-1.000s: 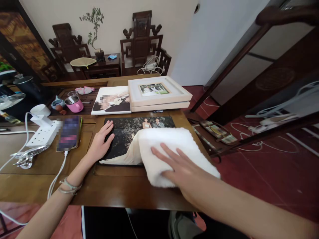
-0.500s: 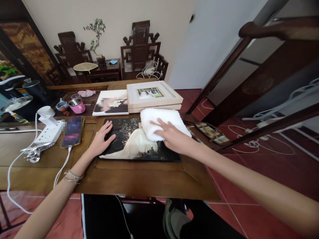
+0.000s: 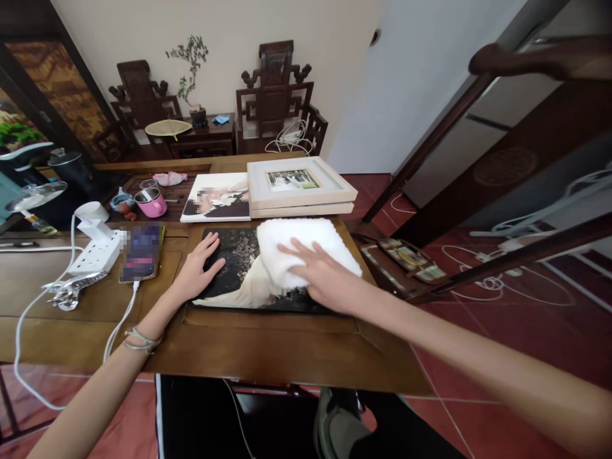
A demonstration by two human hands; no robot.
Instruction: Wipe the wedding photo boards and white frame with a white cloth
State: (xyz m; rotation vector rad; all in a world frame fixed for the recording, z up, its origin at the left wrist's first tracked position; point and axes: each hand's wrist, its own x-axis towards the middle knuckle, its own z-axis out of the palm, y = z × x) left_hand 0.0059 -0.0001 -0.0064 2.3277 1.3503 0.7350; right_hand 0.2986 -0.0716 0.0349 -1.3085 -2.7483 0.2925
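Observation:
A dark photo panel (image 3: 234,255) with a pale gown printed on it lies flat on the wooden table. My left hand (image 3: 197,268) rests open on its left edge, fingers stretched out. On the panel's right half my right hand (image 3: 325,271) holds a folded white towel (image 3: 306,233), its fingers spread over the top and pressing it down. My right thumb cannot be made out clearly. The towel hides the upper right of the picture.
Behind the panel are a white-edged photo print (image 3: 217,197) and stacked pale frames (image 3: 301,185). Left stand a charging phone (image 3: 142,252), a power strip (image 3: 98,252) and a pink cup (image 3: 152,204). A dark wooden chair (image 3: 430,134) is at the right.
My right hand has moved the towel left and toward me across the panel, covering more of the gown. My left hand stays on the left edge. The view has shifted slightly.

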